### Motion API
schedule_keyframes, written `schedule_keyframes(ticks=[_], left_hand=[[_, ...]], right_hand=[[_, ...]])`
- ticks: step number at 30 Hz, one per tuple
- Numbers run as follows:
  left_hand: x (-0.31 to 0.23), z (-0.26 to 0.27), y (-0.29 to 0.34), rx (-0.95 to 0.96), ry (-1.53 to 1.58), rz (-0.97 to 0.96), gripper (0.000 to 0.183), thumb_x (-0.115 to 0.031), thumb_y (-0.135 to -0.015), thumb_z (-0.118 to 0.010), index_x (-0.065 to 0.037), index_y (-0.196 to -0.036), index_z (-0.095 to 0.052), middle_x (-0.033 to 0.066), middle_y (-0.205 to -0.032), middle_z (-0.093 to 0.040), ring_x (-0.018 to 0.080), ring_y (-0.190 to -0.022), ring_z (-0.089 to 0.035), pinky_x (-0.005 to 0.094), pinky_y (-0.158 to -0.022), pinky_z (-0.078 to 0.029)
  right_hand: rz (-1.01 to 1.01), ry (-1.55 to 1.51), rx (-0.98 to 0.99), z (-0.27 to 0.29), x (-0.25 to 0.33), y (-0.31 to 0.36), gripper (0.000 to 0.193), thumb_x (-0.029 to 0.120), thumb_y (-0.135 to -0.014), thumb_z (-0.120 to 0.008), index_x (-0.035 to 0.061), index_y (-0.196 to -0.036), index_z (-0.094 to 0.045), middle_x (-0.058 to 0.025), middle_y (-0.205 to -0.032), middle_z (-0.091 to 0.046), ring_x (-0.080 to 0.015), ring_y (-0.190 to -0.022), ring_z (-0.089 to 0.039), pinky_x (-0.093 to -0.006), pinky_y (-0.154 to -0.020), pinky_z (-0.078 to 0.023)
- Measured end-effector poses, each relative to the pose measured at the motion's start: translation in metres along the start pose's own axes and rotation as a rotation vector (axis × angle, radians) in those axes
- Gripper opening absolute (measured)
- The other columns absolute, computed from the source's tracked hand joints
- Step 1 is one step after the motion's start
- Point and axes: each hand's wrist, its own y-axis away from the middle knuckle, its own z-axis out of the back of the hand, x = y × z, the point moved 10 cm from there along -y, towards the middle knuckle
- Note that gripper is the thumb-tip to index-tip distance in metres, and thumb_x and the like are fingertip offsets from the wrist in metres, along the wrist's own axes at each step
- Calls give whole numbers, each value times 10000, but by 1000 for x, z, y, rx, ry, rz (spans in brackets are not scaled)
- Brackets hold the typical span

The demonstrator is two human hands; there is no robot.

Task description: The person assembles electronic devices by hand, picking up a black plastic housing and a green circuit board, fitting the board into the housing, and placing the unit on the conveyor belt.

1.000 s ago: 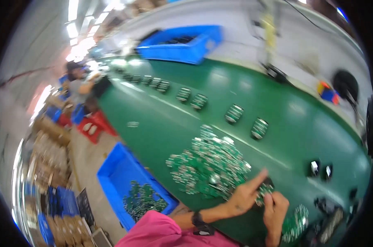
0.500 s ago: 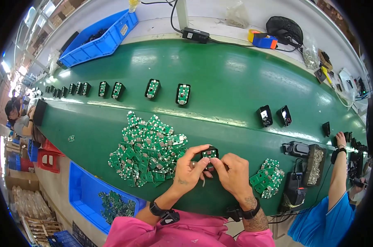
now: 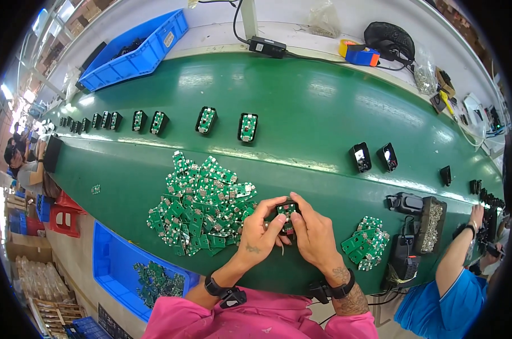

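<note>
Both my hands hold a small black plastic housing (image 3: pixel 279 207) with a green circuit board (image 3: pixel 287 211) in its open top. My left hand (image 3: pixel 260 227) is closed round the left side, its thumb at the board's near-left edge. Along the right side wraps my right hand (image 3: pixel 314 233), fingers reaching the far end and thumb by the board. A thin pale strand hangs below the housing. Left of my hands lies a large pile of green circuit boards (image 3: pixel 202 203); a smaller group of boards (image 3: pixel 364 244) lies to the right.
Board-filled black housings (image 3: pixel 247 127) line the green belt (image 3: pixel 301 107), with more housings (image 3: pixel 360 157) at right. A blue bin (image 3: pixel 106 254) holds boards at lower left; another blue bin (image 3: pixel 149 59) stands far left. A tray of small metal parts (image 3: pixel 431 229) and a co-worker's arm (image 3: pixel 456 251) are right.
My right fingers have moved from the board's near-right part to wrap the housing's right side and far end. The housings on the belt have shifted slightly left. The co-worker's hand has moved nearer.
</note>
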Motion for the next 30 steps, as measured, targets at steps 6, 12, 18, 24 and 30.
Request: schedule_keyframes(ticks=[6,12,18,24,30], left_hand=[[2,2,2,-6,-76,14,336,-102,-1014,-514,-8,-1336,-492,164,-1085,-659,152,-610,-683,235,-490,-528],[-25,0,14,-65,-275,-402,320,-18,-992,-532,-29,-1311,-520,214,-1214,-623,167,-680,-701,266,-539,-574],[-42,-2,26,-106,-334,-561,316,18,-969,-552,-8,-1283,-533,230,-1253,-610,200,-781,-720,277,-598,-618],[-17,15,6,-117,-84,-179,243,-78,-986,-530,31,-1203,-541,133,-990,-670,104,-711,-631,261,-575,-541],[-4,22,5,-154,-153,-28,207,-154,-982,-504,19,-1087,-551,26,-837,-615,43,-728,-522,234,-638,-450]], right_hand=[[12,13,-10,-5,0,2,406,93,-966,-562,13,-1363,-523,-221,-966,-677,-371,-802,-686,-409,-703,-543],[90,-61,-47,-4,8,4,401,49,-962,-558,19,-1360,-526,-202,-1057,-676,-367,-854,-686,-396,-748,-546],[324,8,-189,3,31,11,453,17,-914,-605,6,-1359,-523,-164,-844,-633,-318,-694,-637,-401,-638,-524],[-7,-366,14,-2,4,8,676,108,-836,-762,0,-1433,-464,-92,-820,-631,-144,-697,-612,-303,-644,-503],[10,-267,182,-13,13,8,937,140,-685,-908,9,-1470,-412,-55,-802,-602,-96,-690,-589,-271,-608,-510]])
